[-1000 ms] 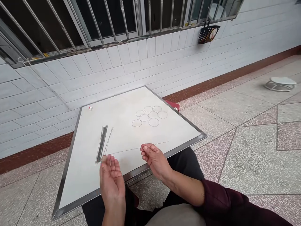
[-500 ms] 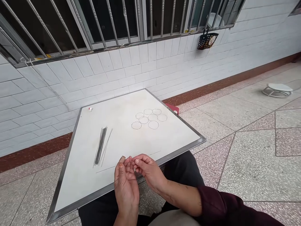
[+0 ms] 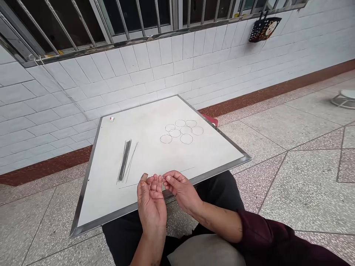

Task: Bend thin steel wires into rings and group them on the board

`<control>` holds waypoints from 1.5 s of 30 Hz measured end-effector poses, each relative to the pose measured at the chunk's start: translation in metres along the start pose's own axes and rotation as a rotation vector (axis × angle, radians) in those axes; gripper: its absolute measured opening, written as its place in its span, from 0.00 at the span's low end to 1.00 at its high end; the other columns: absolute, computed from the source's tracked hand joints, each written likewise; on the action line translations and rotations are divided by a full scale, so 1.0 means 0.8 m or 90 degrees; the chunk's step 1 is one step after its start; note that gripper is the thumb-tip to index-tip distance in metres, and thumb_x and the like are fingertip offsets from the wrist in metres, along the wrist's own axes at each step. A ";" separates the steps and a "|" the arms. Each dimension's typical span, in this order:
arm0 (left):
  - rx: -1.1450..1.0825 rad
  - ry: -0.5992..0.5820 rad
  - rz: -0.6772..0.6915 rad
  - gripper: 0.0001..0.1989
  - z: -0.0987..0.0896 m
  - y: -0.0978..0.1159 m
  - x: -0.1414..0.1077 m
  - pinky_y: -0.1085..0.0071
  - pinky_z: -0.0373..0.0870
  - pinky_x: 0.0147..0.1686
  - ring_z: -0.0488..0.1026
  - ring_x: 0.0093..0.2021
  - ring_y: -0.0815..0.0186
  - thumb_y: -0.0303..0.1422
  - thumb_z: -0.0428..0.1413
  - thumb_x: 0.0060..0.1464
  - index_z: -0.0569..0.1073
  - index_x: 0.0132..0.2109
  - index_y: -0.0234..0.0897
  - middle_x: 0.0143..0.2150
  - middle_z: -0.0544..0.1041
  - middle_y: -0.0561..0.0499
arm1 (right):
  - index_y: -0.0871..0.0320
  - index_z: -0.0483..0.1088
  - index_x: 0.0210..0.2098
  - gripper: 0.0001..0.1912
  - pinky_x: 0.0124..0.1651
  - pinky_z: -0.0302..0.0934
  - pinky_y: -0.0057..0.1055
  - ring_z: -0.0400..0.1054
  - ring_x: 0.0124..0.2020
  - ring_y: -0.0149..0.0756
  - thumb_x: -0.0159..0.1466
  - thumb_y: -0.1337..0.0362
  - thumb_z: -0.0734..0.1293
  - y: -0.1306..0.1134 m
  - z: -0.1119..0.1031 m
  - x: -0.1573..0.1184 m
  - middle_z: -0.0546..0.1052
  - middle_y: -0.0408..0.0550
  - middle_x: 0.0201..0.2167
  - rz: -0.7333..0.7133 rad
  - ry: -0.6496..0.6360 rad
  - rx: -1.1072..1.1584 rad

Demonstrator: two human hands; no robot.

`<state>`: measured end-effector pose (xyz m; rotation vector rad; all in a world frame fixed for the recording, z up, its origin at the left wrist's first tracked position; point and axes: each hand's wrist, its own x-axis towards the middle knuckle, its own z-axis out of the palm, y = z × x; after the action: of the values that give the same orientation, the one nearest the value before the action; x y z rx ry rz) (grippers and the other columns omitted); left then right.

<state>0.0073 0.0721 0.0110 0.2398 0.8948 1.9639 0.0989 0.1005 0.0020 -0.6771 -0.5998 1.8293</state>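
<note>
A thin straight wire (image 3: 188, 169) crosses in front of me, low over the near side of the white board; its two ends stick out past my hands. My left hand (image 3: 152, 207), palm up, pinches it between thumb and forefinger, the other fingers loosely curled. A brownish wrap covers a fingertip of that hand. My right hand (image 3: 184, 192) grips the wire with thumb and fingertips just to the right. The stretch between the hands is hard to see. A bundle of straight dark wires (image 3: 124, 160) lies to the left, with several wire rings (image 3: 186, 143) beyond my right hand.
The white tabletop (image 3: 149, 122) has a metal edge and rests over my legs. A small red-and-white object (image 3: 111, 119) sits at its far left corner. Behind stands a tiled wall with a barred window and a hanging dark bag (image 3: 264, 29). A round stool (image 3: 345, 98) stands far right.
The view has shifted, so the table appears slightly higher and further right. Both hands keep hold of the wire, with their fingertips slightly changed in position.
</note>
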 end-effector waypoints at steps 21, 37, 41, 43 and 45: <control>0.013 -0.014 -0.004 0.11 0.006 -0.006 -0.018 0.63 0.71 0.56 0.79 0.46 0.64 0.36 0.64 0.55 0.79 0.45 0.37 0.41 0.80 0.48 | 0.56 0.77 0.46 0.18 0.58 0.61 0.33 0.71 0.46 0.32 0.60 0.54 0.76 0.001 -0.002 -0.009 0.79 0.45 0.39 -0.046 -0.020 0.094; -0.047 -0.015 -0.017 0.12 0.004 0.004 -0.018 0.65 0.72 0.52 0.77 0.37 0.68 0.36 0.65 0.55 0.79 0.45 0.37 0.30 0.78 0.54 | 0.56 0.72 0.56 0.24 0.53 0.66 0.32 0.70 0.37 0.28 0.63 0.53 0.73 -0.012 0.007 -0.016 0.72 0.39 0.29 -0.059 -0.009 0.142; -0.052 -0.036 -0.025 0.12 0.004 0.014 -0.017 0.69 0.75 0.44 0.74 0.31 0.71 0.35 0.65 0.54 0.79 0.45 0.38 0.28 0.74 0.56 | 0.55 0.70 0.58 0.25 0.49 0.67 0.32 0.69 0.35 0.29 0.65 0.52 0.71 -0.014 0.009 -0.021 0.71 0.39 0.28 -0.053 -0.037 0.137; -0.039 -0.060 -0.025 0.11 0.003 0.020 -0.018 0.72 0.74 0.37 0.70 0.28 0.72 0.35 0.65 0.54 0.79 0.44 0.37 0.28 0.73 0.56 | 0.55 0.70 0.59 0.25 0.46 0.68 0.31 0.67 0.32 0.28 0.66 0.53 0.70 -0.016 0.009 -0.025 0.70 0.38 0.27 -0.052 -0.045 0.131; -0.016 -0.098 -0.033 0.09 0.002 0.026 -0.019 0.75 0.72 0.31 0.64 0.23 0.76 0.34 0.65 0.54 0.79 0.41 0.36 0.32 0.73 0.55 | 0.54 0.70 0.60 0.25 0.42 0.68 0.30 0.65 0.29 0.27 0.66 0.53 0.70 -0.017 0.008 -0.028 0.68 0.38 0.25 -0.054 -0.059 0.118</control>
<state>0.0024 0.0543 0.0285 0.3447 0.7683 1.8805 0.1098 0.0835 0.0199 -0.4383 -0.5034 1.8179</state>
